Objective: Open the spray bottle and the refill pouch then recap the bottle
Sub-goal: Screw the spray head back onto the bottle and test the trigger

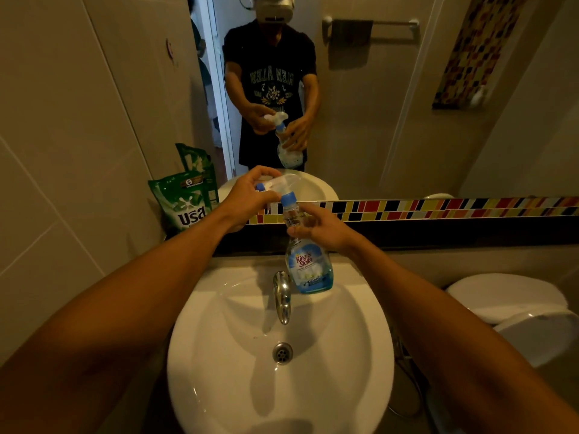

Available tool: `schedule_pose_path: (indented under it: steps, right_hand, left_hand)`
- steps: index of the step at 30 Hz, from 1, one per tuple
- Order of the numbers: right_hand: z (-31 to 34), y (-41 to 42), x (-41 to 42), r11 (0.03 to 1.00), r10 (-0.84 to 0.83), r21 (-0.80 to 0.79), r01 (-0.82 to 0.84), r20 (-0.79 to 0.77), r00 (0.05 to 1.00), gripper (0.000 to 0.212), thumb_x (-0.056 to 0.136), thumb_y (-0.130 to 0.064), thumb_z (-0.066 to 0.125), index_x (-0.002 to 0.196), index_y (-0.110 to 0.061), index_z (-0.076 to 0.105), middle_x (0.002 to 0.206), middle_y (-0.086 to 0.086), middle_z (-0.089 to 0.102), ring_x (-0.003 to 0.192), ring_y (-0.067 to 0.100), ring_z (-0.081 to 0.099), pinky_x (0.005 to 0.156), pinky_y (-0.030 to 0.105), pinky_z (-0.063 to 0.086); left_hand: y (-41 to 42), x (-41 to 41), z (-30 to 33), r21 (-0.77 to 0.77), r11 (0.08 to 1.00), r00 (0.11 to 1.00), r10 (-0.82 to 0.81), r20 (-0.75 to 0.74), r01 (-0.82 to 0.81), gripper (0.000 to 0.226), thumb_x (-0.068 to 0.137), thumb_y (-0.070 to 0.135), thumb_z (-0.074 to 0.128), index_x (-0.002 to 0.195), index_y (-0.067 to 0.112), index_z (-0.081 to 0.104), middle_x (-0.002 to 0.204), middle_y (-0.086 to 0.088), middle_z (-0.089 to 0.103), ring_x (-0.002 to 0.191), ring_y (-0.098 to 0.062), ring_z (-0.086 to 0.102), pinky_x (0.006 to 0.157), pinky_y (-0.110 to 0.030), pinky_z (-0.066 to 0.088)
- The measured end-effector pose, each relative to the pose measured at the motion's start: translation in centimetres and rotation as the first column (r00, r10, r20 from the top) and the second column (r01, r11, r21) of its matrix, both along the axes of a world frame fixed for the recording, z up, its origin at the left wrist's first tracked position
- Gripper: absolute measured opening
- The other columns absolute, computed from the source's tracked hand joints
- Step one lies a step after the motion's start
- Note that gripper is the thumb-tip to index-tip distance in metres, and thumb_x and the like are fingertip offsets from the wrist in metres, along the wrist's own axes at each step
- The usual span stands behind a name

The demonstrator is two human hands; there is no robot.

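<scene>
I hold a clear spray bottle (308, 267) with blue liquid and a blue-white label upright above the sink. My right hand (319, 228) is wrapped around its neck. My left hand (250, 195) grips the white trigger head (283, 183), which sits on the blue collar (289, 198) at the top of the bottle. A green refill pouch (185, 202) stands upright on the ledge to the left, leaning against the tiled wall, away from both hands. I cannot tell whether the collar is loosened.
A white washbasin (219, 355) with a chrome tap (282, 296) and a drain (282, 353) lies below the bottle. A mirror fills the wall ahead, above a coloured tile strip (438, 208). A white toilet tank lid (507, 296) sits at the right.
</scene>
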State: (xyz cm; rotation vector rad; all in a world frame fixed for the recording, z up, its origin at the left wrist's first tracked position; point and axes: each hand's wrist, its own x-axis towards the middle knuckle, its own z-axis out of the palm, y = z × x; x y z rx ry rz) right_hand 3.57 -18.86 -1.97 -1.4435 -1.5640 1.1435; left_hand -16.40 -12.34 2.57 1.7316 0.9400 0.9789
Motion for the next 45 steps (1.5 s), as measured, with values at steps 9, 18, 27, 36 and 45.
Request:
schedule_pose_path:
  steps: [9,18,27,36,45]
  right_hand:
    - [0.7,0.3,-1.2,1.0,-0.008,0.026,0.008,-0.007,1.0,0.038,0.095,-0.018,0.072,0.129,-0.025,0.056,0.111,-0.003,0.071,0.098,0.012,0.071,0.073,0.023,0.058]
    - [1.4,0.7,-1.4,0.996,-0.038,0.082,0.037,0.022,0.999,0.045,0.093,-0.021,0.075,0.134,-0.02,0.058,0.12,0.005,0.072,0.107,0.022,0.072,0.09,0.043,0.062]
    - [1.0,1.3,-2.4,0.973,-0.138,0.202,0.116,0.101,0.985,0.052,0.094,-0.028,0.074,0.141,-0.023,0.051,0.125,0.003,0.068,0.108,0.019,0.069,0.089,0.041,0.061]
    - [1.8,1.5,-2.4,0.981,-0.083,0.183,0.07,0.063,0.995,0.057,0.093,-0.027,0.076,0.143,-0.024,0.051,0.12,0.003,0.07,0.107,0.019,0.07,0.092,0.044,0.061]
    - [2.3,1.4,-1.6,0.986,-0.073,0.154,0.065,0.047,0.996,0.05,0.093,-0.024,0.075,0.137,-0.021,0.053,0.119,0.007,0.071,0.104,0.022,0.072,0.091,0.048,0.062]
  left_hand:
    - [-0.1,1.0,0.3,0.084,0.996,0.997,0.029,0.073,-0.035,0.053,0.076,0.012,0.083,0.12,0.016,0.054,0.119,-0.008,0.059,0.094,-0.016,0.064,0.069,-0.022,0.058]
    - [0.8,0.5,1.1,0.109,0.994,0.999,0.002,0.037,-0.006,0.053,0.078,0.01,0.081,0.124,0.013,0.053,0.113,-0.002,0.059,0.094,-0.016,0.064,0.067,-0.02,0.057]
    - [0.9,1.1,1.0,0.124,0.99,0.995,0.05,0.084,-0.06,0.052,0.078,0.008,0.08,0.122,0.013,0.054,0.113,-0.004,0.06,0.089,-0.015,0.064,0.064,-0.018,0.055]
    - [1.0,1.5,0.7,0.156,0.987,0.99,0.019,0.136,-0.041,0.057,0.077,0.012,0.083,0.122,0.017,0.047,0.122,-0.008,0.057,0.102,-0.019,0.063,0.071,-0.022,0.057]
    - [1.0,1.5,1.2,0.057,0.998,0.986,0.008,0.165,-0.018,0.056,0.08,0.005,0.079,0.127,0.014,0.051,0.118,-0.001,0.057,0.096,-0.014,0.064,0.068,-0.019,0.056]
